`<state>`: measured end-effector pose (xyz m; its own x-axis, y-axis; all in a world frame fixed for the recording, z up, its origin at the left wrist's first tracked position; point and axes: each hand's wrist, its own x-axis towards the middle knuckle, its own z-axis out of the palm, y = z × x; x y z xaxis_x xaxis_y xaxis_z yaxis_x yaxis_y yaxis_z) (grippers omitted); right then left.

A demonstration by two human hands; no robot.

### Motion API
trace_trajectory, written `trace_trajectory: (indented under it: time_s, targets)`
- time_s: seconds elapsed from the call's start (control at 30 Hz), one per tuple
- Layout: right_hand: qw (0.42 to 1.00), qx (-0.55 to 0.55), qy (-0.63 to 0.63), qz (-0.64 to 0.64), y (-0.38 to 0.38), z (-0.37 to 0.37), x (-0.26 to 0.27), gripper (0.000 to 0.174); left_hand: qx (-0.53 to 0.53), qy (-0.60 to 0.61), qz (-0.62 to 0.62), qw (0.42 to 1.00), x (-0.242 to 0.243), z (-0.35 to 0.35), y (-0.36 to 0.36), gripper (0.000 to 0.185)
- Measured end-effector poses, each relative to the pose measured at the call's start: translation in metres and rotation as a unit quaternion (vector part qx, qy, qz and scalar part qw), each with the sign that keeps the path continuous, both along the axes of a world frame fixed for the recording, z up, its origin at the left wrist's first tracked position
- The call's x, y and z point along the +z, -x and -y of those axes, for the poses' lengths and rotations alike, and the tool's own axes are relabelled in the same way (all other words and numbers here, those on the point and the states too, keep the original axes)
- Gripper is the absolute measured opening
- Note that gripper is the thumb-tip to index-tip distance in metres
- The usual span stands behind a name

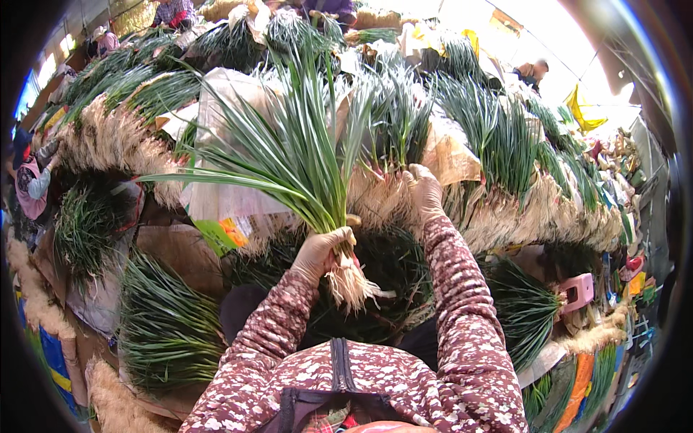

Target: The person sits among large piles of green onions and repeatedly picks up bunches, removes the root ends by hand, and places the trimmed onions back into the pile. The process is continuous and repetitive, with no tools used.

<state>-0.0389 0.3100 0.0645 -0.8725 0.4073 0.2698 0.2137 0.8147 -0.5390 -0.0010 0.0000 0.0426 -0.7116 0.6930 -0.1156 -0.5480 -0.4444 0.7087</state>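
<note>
My left hand (324,250), in a pale thin glove, is closed around the lower stems of a bunch of green onions (311,162). The long leaves fan up and to the left, and the pale roots hang below the fist. My right hand (425,189), gloved alike, reaches to the row in front of me. Its fingers touch the reddish stem bases of upright green onions (398,119), just above their pale roots. Whether the fingertips are pinched on a stem is hard to tell. A whitish sheet (233,113) lies behind the held bunch.
Rows of green onions (498,140) with roots towards me curve across the front. A large pile (168,325) lies at lower left, another bunch (522,308) at right beside a pink plastic stool (577,292). A person (33,181) works at far left; others are farther back.
</note>
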Motion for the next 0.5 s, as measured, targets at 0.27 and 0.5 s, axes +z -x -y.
trace_trajectory:
  time_s: [0.27, 0.5]
  targets:
    - [0.989, 0.007, 0.136, -0.059, -0.043, 0.028, 0.045, 0.018, 0.033, -0.041, 0.023, 0.998, -0.004, -0.010, 0.003, 0.035]
    - [0.959, 0.280, -0.026, -0.032, -0.137, 0.105, 0.001, 0.020, -0.035, -0.073, 0.141, 0.987, -0.036, -0.029, 0.000, 0.036]
